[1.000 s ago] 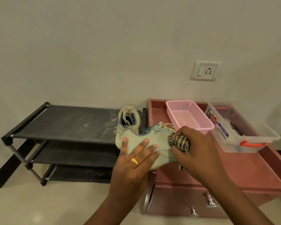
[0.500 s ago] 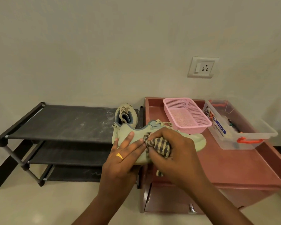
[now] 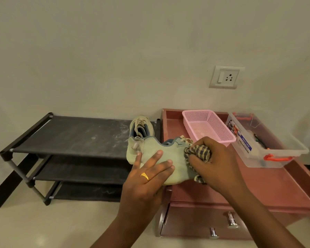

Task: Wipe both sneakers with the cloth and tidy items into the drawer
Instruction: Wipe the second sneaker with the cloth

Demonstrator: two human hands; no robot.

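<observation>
Your left hand (image 3: 147, 178) lay on the near sneaker (image 3: 161, 154), fingers straight and spread, over the cabinet's (image 3: 258, 187) left front corner. Your right hand (image 3: 218, 167) curled tight round the checked cloth (image 3: 198, 152), pressing it against that sneaker. Behind: second sneaker (image 3: 141, 125) on the rack (image 3: 70, 136); pink basket (image 3: 208, 126) on the cabinet.

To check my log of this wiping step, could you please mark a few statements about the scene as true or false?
1. The right hand grips the checked cloth against the held sneaker. True.
2. The left hand is clear of that sneaker. False: its fingers lie flat on its side.
3. The second sneaker sits atop the shoe rack. True.
4. The pink basket stands on the floor. False: it stands on the red cabinet, beside the clear box.
</observation>
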